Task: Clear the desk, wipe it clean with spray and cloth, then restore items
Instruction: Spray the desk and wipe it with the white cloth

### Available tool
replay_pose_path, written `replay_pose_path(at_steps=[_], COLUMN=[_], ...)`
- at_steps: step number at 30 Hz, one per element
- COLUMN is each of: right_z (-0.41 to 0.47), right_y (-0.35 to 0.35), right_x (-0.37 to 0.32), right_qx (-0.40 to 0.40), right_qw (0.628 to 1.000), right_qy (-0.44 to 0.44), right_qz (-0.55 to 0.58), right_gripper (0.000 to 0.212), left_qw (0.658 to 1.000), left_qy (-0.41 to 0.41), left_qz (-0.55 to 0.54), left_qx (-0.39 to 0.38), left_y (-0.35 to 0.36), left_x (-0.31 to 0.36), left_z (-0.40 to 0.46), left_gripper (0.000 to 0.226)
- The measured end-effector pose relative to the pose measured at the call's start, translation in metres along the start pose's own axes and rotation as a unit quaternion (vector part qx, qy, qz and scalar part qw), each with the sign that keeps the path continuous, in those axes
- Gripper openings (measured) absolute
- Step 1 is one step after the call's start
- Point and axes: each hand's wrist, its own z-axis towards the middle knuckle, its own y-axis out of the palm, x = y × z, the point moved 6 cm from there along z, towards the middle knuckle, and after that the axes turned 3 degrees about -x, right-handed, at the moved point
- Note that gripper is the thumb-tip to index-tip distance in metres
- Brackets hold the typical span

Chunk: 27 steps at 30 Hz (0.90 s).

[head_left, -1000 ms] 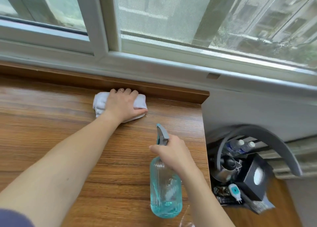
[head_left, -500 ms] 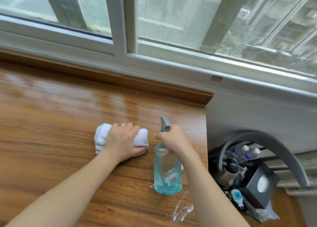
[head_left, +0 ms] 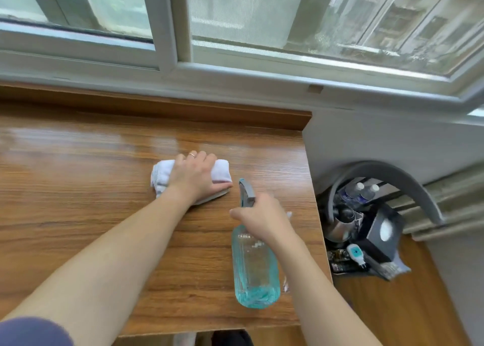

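A folded white cloth lies on the wooden desk near its right side. My left hand lies on top of it, fingers curled over its far edge, pressing it to the wood. Just right of the cloth stands a blue-tinted glass spray bottle with a grey trigger head. My right hand grips the bottle's neck below the trigger. A wet sheen shows on the desk behind the cloth.
A raised wooden lip and a grey window sill run along the desk's back. Past the right edge, a lower surface holds a black tissue box, two water bottles, a metal kettle and small items under a grey arch.
My left hand has dragged the cloth from the back lip toward me. The right hand has kept its hold on the spray bottle beside it while the view shifted.
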Motion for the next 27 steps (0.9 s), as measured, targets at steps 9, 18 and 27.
replay_pose_path(at_steps=[9,18,27], right_z=[-0.053,-0.084,-0.095], right_y=[0.04,0.058,0.059], right_x=[0.029,0.031,0.048], right_qx=[0.024,0.041,0.019], right_qw=[0.999,0.998,0.998], right_qy=[0.037,0.048,0.057], right_qz=[0.02,0.012,0.011], right_gripper=[0.025,0.015,0.021], left_qw=[0.999,0.997,0.996], left_qy=[0.015,0.05,0.054], left_qz=[-0.001,-0.032,-0.031], left_qx=[-0.035,0.049,0.061], left_y=[-0.012,-0.022,-0.016], left_x=[0.014,0.033,0.028], left_z=[-0.064,-0.168,-0.148], left_gripper=[0.082,0.074,0.08])
